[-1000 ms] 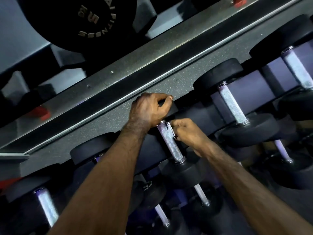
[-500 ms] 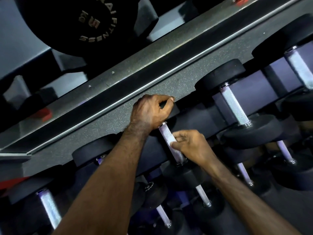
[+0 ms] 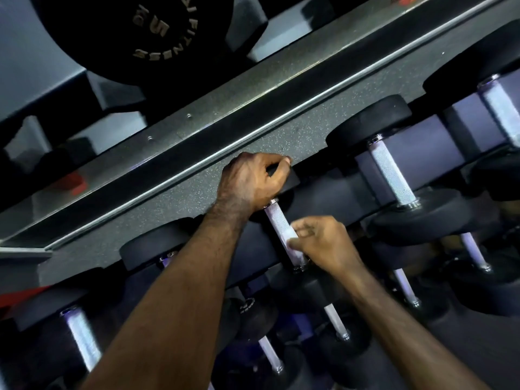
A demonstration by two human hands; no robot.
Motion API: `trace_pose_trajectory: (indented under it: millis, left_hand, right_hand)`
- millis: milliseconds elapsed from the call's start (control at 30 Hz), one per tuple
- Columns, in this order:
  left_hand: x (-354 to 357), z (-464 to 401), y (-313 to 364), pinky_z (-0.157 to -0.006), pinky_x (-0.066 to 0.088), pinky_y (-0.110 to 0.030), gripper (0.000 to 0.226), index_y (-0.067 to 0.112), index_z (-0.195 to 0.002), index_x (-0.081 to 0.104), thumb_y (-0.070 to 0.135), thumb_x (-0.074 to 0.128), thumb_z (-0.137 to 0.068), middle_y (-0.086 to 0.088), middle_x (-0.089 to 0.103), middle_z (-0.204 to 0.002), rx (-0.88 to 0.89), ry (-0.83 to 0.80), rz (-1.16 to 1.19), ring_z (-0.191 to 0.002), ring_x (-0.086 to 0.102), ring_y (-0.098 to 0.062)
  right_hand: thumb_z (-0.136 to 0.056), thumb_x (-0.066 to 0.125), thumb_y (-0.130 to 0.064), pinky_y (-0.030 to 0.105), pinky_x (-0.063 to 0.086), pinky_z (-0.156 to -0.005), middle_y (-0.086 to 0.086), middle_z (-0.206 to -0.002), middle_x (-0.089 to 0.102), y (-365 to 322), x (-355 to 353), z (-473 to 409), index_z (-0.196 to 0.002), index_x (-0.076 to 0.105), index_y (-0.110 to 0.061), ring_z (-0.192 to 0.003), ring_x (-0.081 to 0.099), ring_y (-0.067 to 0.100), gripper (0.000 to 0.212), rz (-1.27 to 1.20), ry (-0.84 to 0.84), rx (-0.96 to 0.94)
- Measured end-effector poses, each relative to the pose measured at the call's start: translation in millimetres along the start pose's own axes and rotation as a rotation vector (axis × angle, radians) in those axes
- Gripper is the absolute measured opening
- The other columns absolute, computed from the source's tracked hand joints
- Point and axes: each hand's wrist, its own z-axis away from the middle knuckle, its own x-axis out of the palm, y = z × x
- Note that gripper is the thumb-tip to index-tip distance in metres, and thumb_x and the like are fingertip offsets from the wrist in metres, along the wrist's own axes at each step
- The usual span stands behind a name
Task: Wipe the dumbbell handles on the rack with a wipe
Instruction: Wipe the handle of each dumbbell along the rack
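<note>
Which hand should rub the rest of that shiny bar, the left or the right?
The right hand, probably. It already holds the small white wipe against the silver knurled dumbbell handle. The left hand is busy gripping the black round dumbbell head above it, likely steadying it.

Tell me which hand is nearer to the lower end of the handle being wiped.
Right. The right hand holds a wipe on the handle near its lower end; the left hand grips the dumbbell head above.

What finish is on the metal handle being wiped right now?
Silvery metal with fine cross-hatched knurling on the dumbbell handle, clearest in the head view above the right hand.
</note>
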Motion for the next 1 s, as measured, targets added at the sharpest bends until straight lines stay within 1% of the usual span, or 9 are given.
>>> trace_pose_trajectory:
  millis: [100,167,267,367,500,667,733,833,1000]
  left_hand:
    - [-1.8,-0.1,2.3,-0.078,0.059,-0.037,0.053,0.044,-0.117,0.079,0.068,0.04,-0.091,0.007,0.08,-0.094,0.008,-0.006,-0.006,-0.081,0.071,-0.022]
    - [-1.4,-1.2,2.2,-0.08,0.06,-0.037,0.055,0.044,-0.117,0.079,0.069,0.038,-0.09,0.007,0.081,-0.098,0.006,-0.015,-0.008,-0.085,0.071,-0.022]
    - [0.5,-1.3,-0.4,-0.084,0.06,-0.038,0.059,0.045,-0.119,0.078,0.071,0.035,-0.088,0.008,0.081,-0.108,0.005,-0.013,-0.007,-0.093,0.073,-0.021]
    - [-0.3,-1.0,0.1,-0.079,0.06,-0.038,0.06,0.044,-0.117,0.079,0.072,0.035,-0.087,0.005,0.081,-0.1,0.011,-0.008,-0.019,-0.087,0.072,-0.024]
    - [-0.2,-2.1,0.5,-0.075,0.059,-0.037,0.059,0.043,-0.115,0.08,0.07,0.036,-0.087,0.005,0.081,-0.099,0.023,-0.011,-0.003,-0.083,0.072,-0.025]
    - [-1.2,-1.7,0.9,-0.069,0.056,-0.033,0.059,0.043,-0.113,0.08,0.071,0.036,-0.087,0.008,0.081,-0.097,0.02,-0.007,0.004,-0.075,0.07,-0.024]
    - [-1.8,-1.6,0.9,-0.071,0.057,-0.033,0.057,0.043,-0.113,0.08,0.07,0.037,-0.088,0.01,0.081,-0.101,0.016,-0.009,0.006,-0.079,0.071,-0.022]
    - [-2.9,0.0,1.8,-0.063,0.045,-0.03,0.054,0.041,-0.112,0.08,0.067,0.039,-0.09,0.007,0.081,-0.094,0.025,-0.006,-0.011,-0.075,0.068,-0.026]
    - [-1.3,-0.8,2.3,-0.065,0.049,-0.031,0.059,0.046,-0.115,0.079,0.072,0.034,-0.087,0.012,0.081,-0.1,0.009,-0.014,-0.002,-0.072,0.066,-0.025]
  right_hand:
    - [-0.077,0.079,-0.019,0.034,0.061,-0.075,-0.008,-0.079,0.078,-23.5,4.3,-18.9,-0.093,0.079,-0.02,-0.079,0.075,0.01,0.016,-0.053,0.037,-0.06]
    - [-0.079,0.078,-0.018,0.032,0.06,-0.074,-0.008,-0.082,0.078,-21.4,5.0,-16.8,-0.096,0.079,-0.021,-0.08,0.075,0.007,0.017,-0.043,0.021,-0.054]
    - [-0.075,0.078,-0.019,0.042,0.063,-0.075,-0.006,-0.076,0.077,2.1,1.3,2.9,-0.093,0.079,-0.025,-0.072,0.075,0.013,0.019,0.005,-0.093,0.02]
    - [-0.072,0.08,-0.027,0.046,0.061,-0.076,0.005,-0.076,0.076,0.4,-0.5,-4.8,-0.088,0.079,-0.025,-0.067,0.071,0.021,0.016,-0.067,-0.122,0.054]
    - [-0.055,0.085,-0.048,0.046,0.056,-0.069,0.011,-0.084,0.073,-19.1,10.0,-31.2,-0.086,0.071,-0.017,-0.074,0.067,0.024,0.047,-0.147,-0.124,0.062]
    - [-0.071,0.093,-0.014,0.026,0.045,-0.052,0.008,-0.071,0.065,-10.1,16.4,-26.7,-0.089,0.061,-0.012,-0.06,0.06,0.017,0.037,-0.21,-0.379,0.24]
    - [-0.072,0.09,-0.009,0.028,0.048,-0.053,0.011,-0.067,0.066,-21.3,22.5,-37.3,-0.087,0.062,-0.009,-0.057,0.061,0.019,0.032,-0.263,-0.354,0.24]
    - [-0.077,0.075,0.001,0.032,0.051,-0.056,0.013,-0.062,0.065,-28.6,29.0,-43.7,-0.077,0.063,-0.006,-0.059,0.063,0.024,0.014,-0.305,-0.274,0.201]
    - [-0.076,0.068,-0.006,0.036,0.051,-0.06,0.008,-0.061,0.068,-11.7,30.9,-29.2,-0.072,0.061,-0.013,-0.056,0.067,0.023,0.011,-0.248,-0.303,0.21]
